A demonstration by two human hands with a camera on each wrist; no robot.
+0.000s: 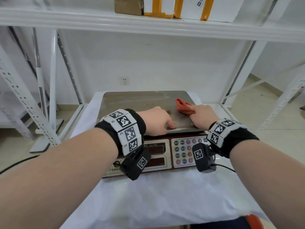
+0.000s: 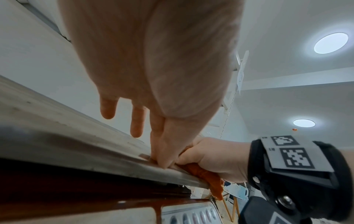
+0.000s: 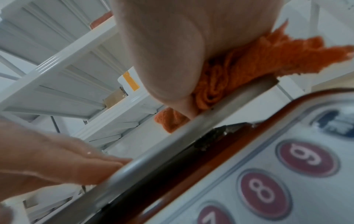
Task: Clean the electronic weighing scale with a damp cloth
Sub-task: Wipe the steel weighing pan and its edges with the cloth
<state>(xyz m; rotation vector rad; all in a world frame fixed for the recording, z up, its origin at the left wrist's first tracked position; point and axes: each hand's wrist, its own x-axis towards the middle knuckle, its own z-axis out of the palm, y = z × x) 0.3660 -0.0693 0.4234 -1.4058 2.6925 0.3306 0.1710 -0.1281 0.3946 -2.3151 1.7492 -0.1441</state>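
The scale [image 1: 145, 123] sat on a white-covered table [image 1: 156, 204] under a shelf [image 1: 148, 22] holding a few boxes [image 1: 178, 7]. Its steel pan [image 1: 140, 103] faced up, with the keypad [image 1: 186, 152] at the near right. The left hand [image 1: 155, 121] lay on the pan's front edge, fingers [image 2: 137, 121] straight and relaxed, thumb against the rim, holding nothing. The right hand [image 1: 203, 115] pressed a bunched orange cloth [image 1: 183, 105] onto the pan's right side; from the left wrist view its fingers were curled around the cloth, which spilled over the pan's near corner.
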